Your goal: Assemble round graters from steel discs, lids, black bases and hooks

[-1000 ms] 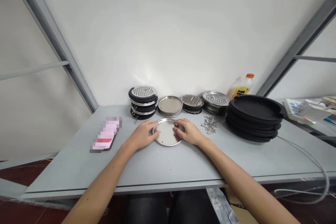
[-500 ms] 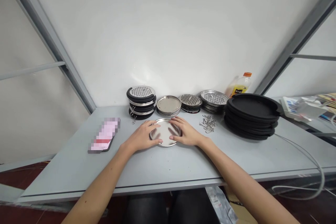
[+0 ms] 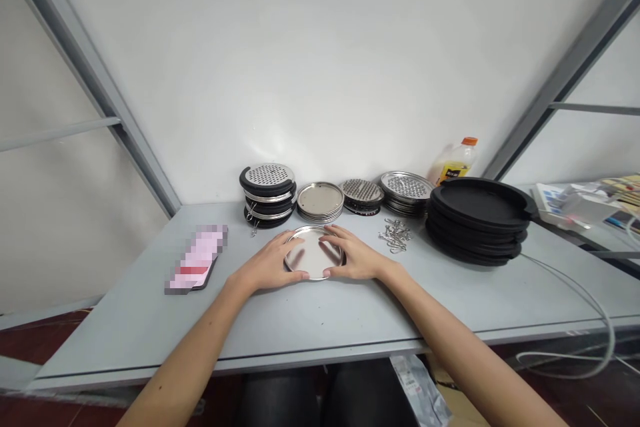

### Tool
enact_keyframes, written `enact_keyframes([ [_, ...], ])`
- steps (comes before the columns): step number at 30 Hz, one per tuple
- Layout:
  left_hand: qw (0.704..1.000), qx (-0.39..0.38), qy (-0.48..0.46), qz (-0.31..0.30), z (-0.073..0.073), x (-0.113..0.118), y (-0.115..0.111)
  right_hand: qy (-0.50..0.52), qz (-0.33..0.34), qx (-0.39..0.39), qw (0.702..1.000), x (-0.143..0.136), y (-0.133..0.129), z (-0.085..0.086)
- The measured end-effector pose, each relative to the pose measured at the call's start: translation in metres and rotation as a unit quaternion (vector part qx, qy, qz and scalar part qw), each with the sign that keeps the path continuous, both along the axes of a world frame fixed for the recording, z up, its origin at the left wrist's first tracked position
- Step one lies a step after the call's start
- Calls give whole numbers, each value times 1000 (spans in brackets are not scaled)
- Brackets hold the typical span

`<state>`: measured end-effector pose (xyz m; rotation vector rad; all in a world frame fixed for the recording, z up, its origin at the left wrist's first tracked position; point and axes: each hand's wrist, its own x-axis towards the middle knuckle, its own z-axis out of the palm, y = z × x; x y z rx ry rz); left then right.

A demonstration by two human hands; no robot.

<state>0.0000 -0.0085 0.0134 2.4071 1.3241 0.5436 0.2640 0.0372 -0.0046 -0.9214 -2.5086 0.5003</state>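
A shiny round metal tray (image 3: 314, 255) with a raised rim lies on the grey table in front of me. My left hand (image 3: 273, 261) curves round its left edge, thumb at the near rim and fingers at the far side. Mirroring it on the right edge, my right hand (image 3: 353, 255) has its thumb near the front rim and its fingers over the back. Just behind the tray is a stack of similar round metal trays (image 3: 321, 199). To their left stands a pile of black rings and perforated metal discs (image 3: 270, 175), with small metal clips (image 3: 251, 217) hanging from it.
Further right are a stack of grater discs (image 3: 362, 191), perforated metal discs (image 3: 407, 185), loose metal clips (image 3: 396, 236) and stacked black round holders (image 3: 480, 220). A bottle (image 3: 459, 160) stands behind. A phone (image 3: 197, 260) lies left. A white cable (image 3: 607, 327) hangs over the right side.
Both thumbs have shifted slightly toward the tray's near rim, the right one moving down off its inner surface. The tray stays in about the same place.
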Motion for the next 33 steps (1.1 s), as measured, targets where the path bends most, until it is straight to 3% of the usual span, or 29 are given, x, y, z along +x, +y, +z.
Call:
enact_keyframes([
  [8,1000,10,9,-3,-2,-1,1,41,-23,52,998,-4,4,1],
  [19,1000,19,3,17,-5,-1,3,36,-158,59,985,-2,5,5],
  [30,1000,4,2,17,-1,1,1,42,-186,44,981,-4,3,4],
  [33,1000,8,2,17,-1,1,1,69,-202,86,973,-2,7,1],
])
